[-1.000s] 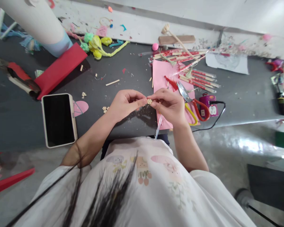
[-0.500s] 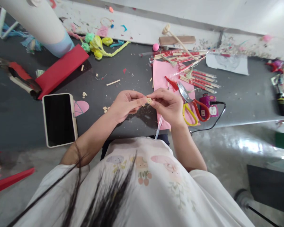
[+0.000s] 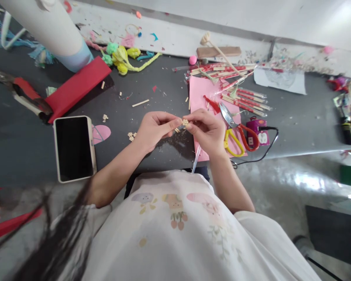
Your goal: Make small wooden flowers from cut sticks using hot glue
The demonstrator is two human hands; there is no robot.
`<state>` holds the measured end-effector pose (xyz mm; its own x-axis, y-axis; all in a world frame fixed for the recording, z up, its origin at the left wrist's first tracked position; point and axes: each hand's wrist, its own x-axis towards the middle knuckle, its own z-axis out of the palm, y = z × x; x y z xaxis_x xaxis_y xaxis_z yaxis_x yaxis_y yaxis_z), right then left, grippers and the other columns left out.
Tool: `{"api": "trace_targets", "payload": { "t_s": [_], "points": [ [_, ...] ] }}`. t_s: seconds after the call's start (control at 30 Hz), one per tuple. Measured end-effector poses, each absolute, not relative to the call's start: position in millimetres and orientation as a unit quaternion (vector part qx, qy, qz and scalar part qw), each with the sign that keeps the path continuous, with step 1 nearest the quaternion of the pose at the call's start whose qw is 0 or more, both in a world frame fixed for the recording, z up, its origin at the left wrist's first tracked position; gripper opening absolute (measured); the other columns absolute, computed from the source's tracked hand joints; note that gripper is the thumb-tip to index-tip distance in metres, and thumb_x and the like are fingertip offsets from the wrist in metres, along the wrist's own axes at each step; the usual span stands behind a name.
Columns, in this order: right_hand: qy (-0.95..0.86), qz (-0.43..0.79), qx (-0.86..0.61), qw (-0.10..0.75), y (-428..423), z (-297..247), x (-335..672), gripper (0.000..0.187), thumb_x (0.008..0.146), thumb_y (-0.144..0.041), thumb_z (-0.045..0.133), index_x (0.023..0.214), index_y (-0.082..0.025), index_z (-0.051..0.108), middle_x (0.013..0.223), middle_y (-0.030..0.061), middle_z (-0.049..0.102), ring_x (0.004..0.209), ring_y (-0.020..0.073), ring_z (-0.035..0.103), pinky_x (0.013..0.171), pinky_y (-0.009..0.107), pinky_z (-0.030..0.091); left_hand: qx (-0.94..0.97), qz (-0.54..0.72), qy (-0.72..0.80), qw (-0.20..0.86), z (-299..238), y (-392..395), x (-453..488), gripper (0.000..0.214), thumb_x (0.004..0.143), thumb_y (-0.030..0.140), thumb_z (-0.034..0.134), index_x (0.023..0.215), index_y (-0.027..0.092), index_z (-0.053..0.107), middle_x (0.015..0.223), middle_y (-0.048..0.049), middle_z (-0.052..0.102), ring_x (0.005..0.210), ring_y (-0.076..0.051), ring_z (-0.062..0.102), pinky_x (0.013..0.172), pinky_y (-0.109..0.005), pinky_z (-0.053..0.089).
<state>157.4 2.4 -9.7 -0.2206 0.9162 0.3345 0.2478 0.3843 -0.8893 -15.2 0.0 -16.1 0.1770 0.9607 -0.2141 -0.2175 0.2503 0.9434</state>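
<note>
Both hands meet above the near edge of the dark table. My left hand and my right hand pinch a small pale, bumpy craft piece between their fingertips. A thin clear stick hangs down from under my right hand toward my white shirt. More small pale pieces lie on the table just left of my left hand. A pink paper sheet lies under and behind my right hand.
Scissors with red and yellow handles lie right of my right hand, beside a small purple device with a black cable. A phone lies at the left. Red-wrapped sticks, a red sheet, a white tube and yellow-green scraps sit farther back.
The hands stay together on the small pale piece, shifting only slightly. My hair has swung from the middle of the view to the lower left.
</note>
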Motion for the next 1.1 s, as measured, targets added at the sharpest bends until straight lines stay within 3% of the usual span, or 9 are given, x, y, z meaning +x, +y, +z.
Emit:
{"api": "trace_targets", "payload": {
  "t_s": [0.2, 0.53, 1.1],
  "points": [
    [-0.678, 0.328, -0.433, 0.495, -0.2, -10.9, 154.4, 0.016, 0.083, -0.039, 0.071, 0.093, -0.026, 0.072, 0.084, 0.0012, 0.068, 0.076, 0.0149, 0.063, 0.068, 0.032, 0.054, 0.506, 0.502, 0.479, 0.513, -11.8, -7.0, -14.4, 0.029, 0.069, 0.046, 0.078, 0.080, 0.019, 0.078, 0.063, -0.0017, 0.069, 0.049, -0.009, 0.054, 0.047, -0.022, 0.039],
    [-0.659, 0.354, -0.421, 0.513, -6.9, -10.6, 147.1, 0.018, 0.085, -0.042, 0.068, 0.091, -0.025, 0.071, 0.084, 0.0018, 0.068, 0.076, 0.0148, 0.062, 0.068, 0.031, 0.054, 0.568, 0.544, 0.479, 0.389, -12.3, -12.8, -12.6, 0.014, 0.073, 0.038, 0.078, 0.075, 0.024, 0.078, 0.070, -0.0016, 0.073, 0.057, -0.011, 0.059, 0.055, -0.024, 0.042],
    [-0.638, 0.391, -0.374, 0.548, -8.0, -8.8, 139.6, 0.011, 0.085, -0.031, 0.070, 0.092, -0.023, 0.070, 0.084, 0.0008, 0.068, 0.076, 0.0120, 0.063, 0.067, 0.027, 0.054, 0.608, 0.601, 0.437, 0.279, -22.8, -9.4, -11.5, 0.020, 0.074, 0.041, 0.077, 0.073, 0.021, 0.077, 0.061, 0.0011, 0.071, 0.046, -0.006, 0.056, 0.042, -0.019, 0.037]
  ]
}}
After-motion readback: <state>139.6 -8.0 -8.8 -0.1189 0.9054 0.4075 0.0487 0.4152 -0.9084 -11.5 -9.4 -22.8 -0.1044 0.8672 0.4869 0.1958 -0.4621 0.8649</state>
